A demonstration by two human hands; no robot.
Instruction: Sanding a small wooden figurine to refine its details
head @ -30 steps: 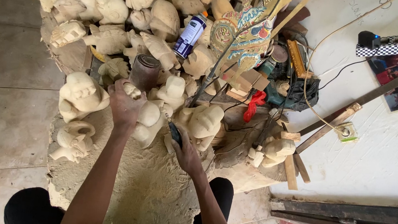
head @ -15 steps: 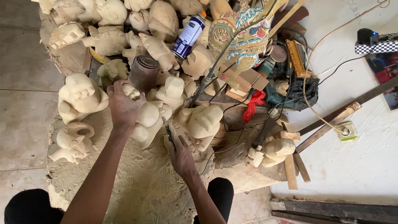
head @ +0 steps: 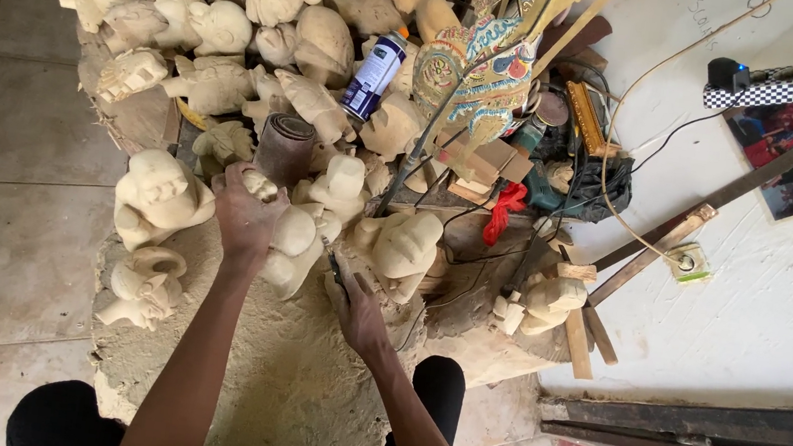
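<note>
Pale unpainted wooden carved figure [head: 293, 246] on dust-covered bench [head: 295, 392] | left hand [head: 246, 215] fingers wrapped over its top; right hand [head: 357, 311] fingers pinching thin dark carving tool [head: 332, 268] | risk: blade slipping toward left hand

We see a pale, unpainted wooden carving [head: 296, 246] standing tilted on the sawdust-covered surface [head: 285, 391], gripped at its top by our left hand [head: 246, 213], while a slim dark-handled carving tool [head: 334, 268], held in our right hand [head: 360, 311], meets its right side.
</note>
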